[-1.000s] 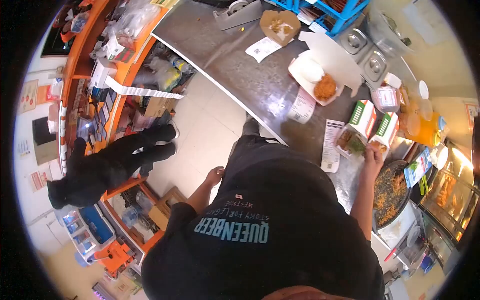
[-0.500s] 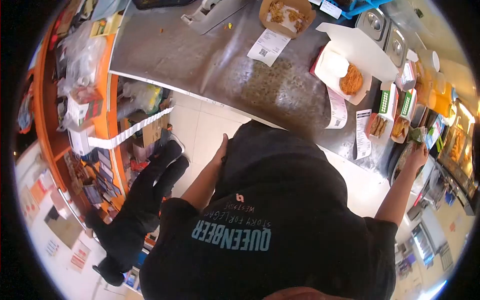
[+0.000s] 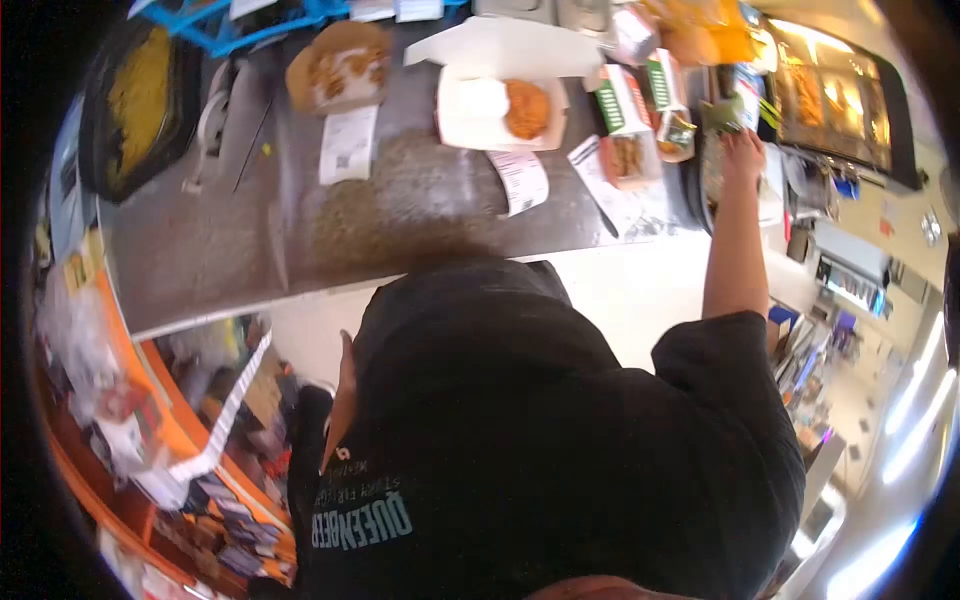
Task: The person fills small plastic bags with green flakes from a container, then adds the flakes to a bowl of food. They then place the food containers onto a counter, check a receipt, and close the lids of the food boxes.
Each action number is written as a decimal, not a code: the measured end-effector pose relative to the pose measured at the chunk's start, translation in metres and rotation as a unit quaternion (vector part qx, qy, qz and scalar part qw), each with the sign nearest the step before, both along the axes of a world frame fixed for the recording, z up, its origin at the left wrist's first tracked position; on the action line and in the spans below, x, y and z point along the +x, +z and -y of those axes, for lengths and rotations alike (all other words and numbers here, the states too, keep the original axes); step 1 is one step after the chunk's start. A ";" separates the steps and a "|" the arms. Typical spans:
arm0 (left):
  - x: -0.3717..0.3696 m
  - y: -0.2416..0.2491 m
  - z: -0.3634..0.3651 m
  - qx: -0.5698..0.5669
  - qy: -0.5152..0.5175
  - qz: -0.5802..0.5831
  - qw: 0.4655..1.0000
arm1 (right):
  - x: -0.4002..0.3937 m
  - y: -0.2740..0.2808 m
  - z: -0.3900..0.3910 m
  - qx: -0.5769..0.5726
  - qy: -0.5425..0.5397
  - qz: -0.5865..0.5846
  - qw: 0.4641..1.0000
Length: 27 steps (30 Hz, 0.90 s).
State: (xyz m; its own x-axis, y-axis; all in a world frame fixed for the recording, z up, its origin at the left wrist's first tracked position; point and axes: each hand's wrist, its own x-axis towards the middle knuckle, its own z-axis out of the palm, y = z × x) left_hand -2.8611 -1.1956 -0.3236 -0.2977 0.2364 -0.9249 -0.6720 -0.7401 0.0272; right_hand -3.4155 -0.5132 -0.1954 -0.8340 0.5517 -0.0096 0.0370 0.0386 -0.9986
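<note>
My right hand reaches to the far right of the metal counter, its fingers closed round a green and clear packet. Just left of it stand two small open food boxes with white and green sides. My left hand hangs by my left side below the counter edge, touching nothing that I can make out, its fingers mostly hidden. An open white box with a round fried piece lies on the counter, a printed receipt below it.
A brown paper tray of food, a tape dispenser and a black tray with yellow contents are on the left. A blue basket is behind. A lit display case stands at right; orange shelving is at lower left.
The view has turned toward the right, so the counter things appear further left. The black tray has come into view. My right hand still holds the packet and now reaches further forward.
</note>
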 end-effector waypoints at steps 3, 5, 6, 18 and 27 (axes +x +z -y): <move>-0.005 -0.003 0.003 -0.006 -0.027 -0.012 1.000 | 0.000 0.019 0.029 -0.036 -0.007 -0.018 0.999; -0.011 -0.004 0.004 -0.008 -0.044 -0.021 0.999 | 0.024 0.042 0.082 -0.019 0.003 0.009 1.000; -0.012 -0.004 0.005 -0.012 -0.053 -0.025 0.998 | 0.036 0.043 0.099 -0.024 0.017 0.023 0.999; -0.091 0.107 0.059 -0.438 -0.281 -0.286 0.804 | 0.113 0.023 0.310 0.209 0.440 0.006 0.873; -0.266 0.046 -0.026 -0.796 -0.379 -0.285 0.378 | 0.093 0.023 0.605 0.605 0.620 -0.174 0.468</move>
State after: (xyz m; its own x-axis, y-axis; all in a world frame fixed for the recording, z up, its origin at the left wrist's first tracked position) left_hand -3.1274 -1.1700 -0.2774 -0.9598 -0.2667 0.0877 -0.2242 0.9161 0.3325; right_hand -3.3230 -1.1186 -0.1719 -0.3550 -0.9329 -0.0612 -0.9199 0.3602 -0.1549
